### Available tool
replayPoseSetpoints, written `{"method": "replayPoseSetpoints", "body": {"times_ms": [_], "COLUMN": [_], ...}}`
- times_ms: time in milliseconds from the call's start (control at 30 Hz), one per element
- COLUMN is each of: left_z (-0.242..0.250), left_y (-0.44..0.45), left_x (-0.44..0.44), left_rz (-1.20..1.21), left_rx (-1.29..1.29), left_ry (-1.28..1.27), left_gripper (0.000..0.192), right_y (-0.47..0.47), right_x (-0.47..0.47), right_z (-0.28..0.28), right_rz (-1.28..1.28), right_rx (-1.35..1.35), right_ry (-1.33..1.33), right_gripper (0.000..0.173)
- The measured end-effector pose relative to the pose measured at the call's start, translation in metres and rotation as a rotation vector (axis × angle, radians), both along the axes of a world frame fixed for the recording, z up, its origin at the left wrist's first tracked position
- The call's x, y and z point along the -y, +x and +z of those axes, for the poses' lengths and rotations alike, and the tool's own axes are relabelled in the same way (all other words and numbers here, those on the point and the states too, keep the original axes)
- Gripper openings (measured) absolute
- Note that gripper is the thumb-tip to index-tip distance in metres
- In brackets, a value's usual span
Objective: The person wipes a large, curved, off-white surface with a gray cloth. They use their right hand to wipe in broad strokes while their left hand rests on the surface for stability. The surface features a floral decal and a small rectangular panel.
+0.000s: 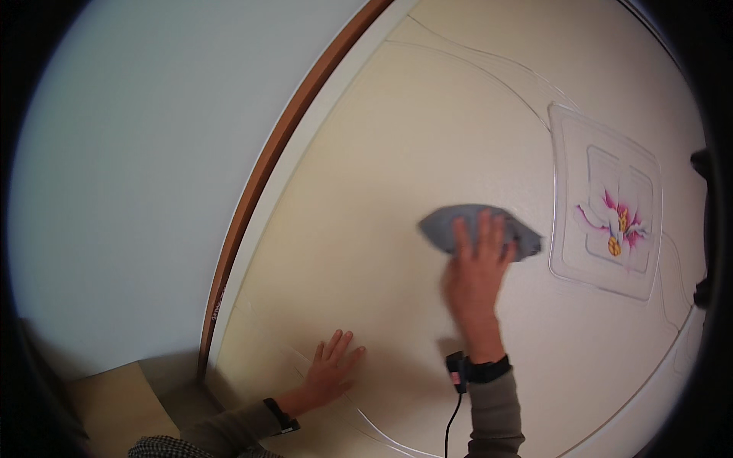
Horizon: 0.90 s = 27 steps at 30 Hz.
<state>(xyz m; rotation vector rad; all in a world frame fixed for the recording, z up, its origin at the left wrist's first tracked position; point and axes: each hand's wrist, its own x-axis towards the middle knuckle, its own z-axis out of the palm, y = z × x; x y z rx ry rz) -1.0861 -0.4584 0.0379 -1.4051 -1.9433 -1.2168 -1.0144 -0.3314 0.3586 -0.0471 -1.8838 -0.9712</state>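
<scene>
My right hand (pixel 480 269) presses a grey cloth (pixel 444 229) flat against a cream panel (pixel 366 200), left of its framed flower decoration (pixel 618 223). The cloth is folded or bunched, and its edges look slightly blurred. Lower down and to the left, my left hand (pixel 332 372) rests on the same panel, fingers spread, with nothing in it. Both wrists wear black bands; a small device with a black cable (pixel 453 421) is at the right one.
A brown strip (pixel 275 137) with a white border runs along the panel's left side, beside a pale wall (pixel 131 189). A cardboard-coloured surface (pixel 123 403) lies at lower left. Dark objects (pixel 701 229) stand at the far right edge.
</scene>
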Motion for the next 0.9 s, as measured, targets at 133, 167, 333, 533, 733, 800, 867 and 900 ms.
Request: {"method": "replayPoseSetpoints", "body": {"times_ms": [133,167,333,533,733,800,867,900], "left_z": [0.056,0.081,0.191,0.216,0.226,0.231,0.234,0.234], "left_y": [0.002,0.001,-0.007,-0.008,0.016,0.019,0.010,0.000], "left_x": [0.021,0.022,-0.004,-0.038,-0.072,-0.082,-0.087,-0.085], "left_rz": [-0.130,-0.134,-0.380,-0.134,0.070,0.093,0.062,0.042], "left_rx": [0.051,0.036,-0.047,-0.078,-0.001,-0.113,-0.341,-0.394], "left_ry": [0.387,0.456,0.672,0.565,0.754,0.744,0.682,0.628], "left_gripper": [0.085,0.083,0.077,0.069,0.053,0.046,0.041,0.042], "right_y": [-0.011,-0.013,-0.014,0.068,0.150,0.156,0.158,0.158], "right_x": [0.006,0.007,0.012,-0.011,-0.044,-0.056,-0.067,-0.071], "right_z": [-0.050,-0.052,-0.049,-0.073,-0.160,-0.186,-0.202,-0.206], "right_rz": [0.105,0.158,0.528,0.547,0.230,0.049,-0.059,-0.040], "right_rx": [0.085,0.081,0.044,0.118,-0.379,-0.403,-0.393,-0.394], "right_ry": [-0.124,-0.165,-0.288,-0.305,-0.421,-0.453,-0.425,-0.436], "right_gripper": [0.064,0.065,0.065,0.054,0.043,0.043,0.042,0.042]}}
